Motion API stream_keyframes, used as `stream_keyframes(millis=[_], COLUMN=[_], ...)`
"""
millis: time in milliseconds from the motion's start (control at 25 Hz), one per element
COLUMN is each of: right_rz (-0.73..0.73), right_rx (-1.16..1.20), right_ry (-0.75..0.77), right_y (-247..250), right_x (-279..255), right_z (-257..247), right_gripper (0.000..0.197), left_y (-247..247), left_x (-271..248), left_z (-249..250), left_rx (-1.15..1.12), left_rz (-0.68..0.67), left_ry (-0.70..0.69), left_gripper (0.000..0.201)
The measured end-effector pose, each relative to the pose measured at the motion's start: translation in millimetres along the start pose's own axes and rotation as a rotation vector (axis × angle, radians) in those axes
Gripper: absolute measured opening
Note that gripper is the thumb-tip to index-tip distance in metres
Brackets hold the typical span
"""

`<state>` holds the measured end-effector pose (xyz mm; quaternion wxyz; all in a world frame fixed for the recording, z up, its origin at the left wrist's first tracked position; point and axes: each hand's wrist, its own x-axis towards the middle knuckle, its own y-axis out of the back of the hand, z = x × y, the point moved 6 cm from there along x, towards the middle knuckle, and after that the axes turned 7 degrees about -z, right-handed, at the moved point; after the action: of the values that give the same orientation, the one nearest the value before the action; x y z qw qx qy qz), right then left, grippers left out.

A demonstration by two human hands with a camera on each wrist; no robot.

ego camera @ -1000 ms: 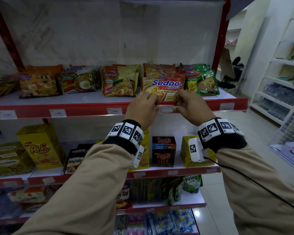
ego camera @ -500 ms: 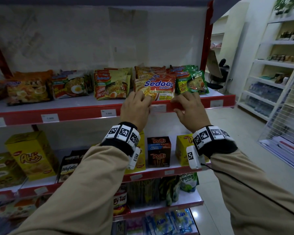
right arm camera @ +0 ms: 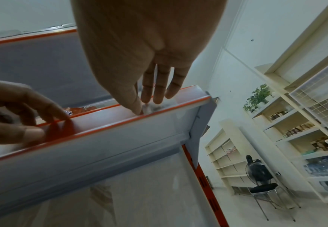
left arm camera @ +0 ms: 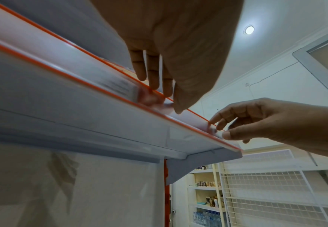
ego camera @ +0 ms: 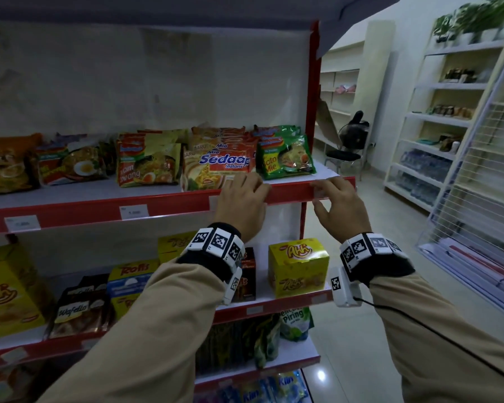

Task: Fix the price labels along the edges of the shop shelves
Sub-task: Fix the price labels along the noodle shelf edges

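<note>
My left hand (ego camera: 240, 202) rests relaxed on the red shelf-edge strip (ego camera: 288, 191); my right hand (ego camera: 336, 203) pinches the rightmost small white paper price label (ego camera: 320, 194), apparently seating it; next, press it flat.

the head view is looking dim and bluish, the lower shelves (ego camera: 259, 308) sinking into shadow while a small glare spot is shining on the floor tiles (ego camera: 321, 375). straight lines are bowing toward the edges, and the wire rack (ego camera: 477, 175) at right is smearing with motion blur. in the left wrist view a round ceiling lamp (left arm camera: 249, 29) is glowing, giving brighter, flatter light; the nearest palm is filling the top, soft and out of focus. in the right wrist view the fingertips (right arm camera: 157, 98) are blurring against the shelf edge strip (right arm camera: 120, 121).
</note>
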<state>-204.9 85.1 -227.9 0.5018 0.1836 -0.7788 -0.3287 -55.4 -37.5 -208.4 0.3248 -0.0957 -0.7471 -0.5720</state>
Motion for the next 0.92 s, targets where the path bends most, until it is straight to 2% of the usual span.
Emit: stream_keyframes(millis=[160,320,600,760,920], right_rz=[0.096,0.117,-0.007,-0.021,0.004], right_rx=[-0.076,-0.120,-0.161,-0.137,-0.095], right_ry=[0.098,0.185,0.161,0.188,0.217], right_y=[11,8,5,5,7], right_x=[4,7,25,25,23], right_z=[20,30,31,27,26], right_gripper=[0.022,0.020,0.030,0.029,0.029], left_y=[-17,-23,-28,-25,-26], left_x=[24,38,44,45,50], left_z=[35,52,62,64,67], left_rx=[0.017,0.014,-0.059,-0.094,-0.138], left_rz=[-0.040,0.018,0.113,0.157,0.105], left_ry=[-0.004,0.006,0.117,0.053,0.040], left_gripper=[0.031,0.026,0.033,0.024,0.027])
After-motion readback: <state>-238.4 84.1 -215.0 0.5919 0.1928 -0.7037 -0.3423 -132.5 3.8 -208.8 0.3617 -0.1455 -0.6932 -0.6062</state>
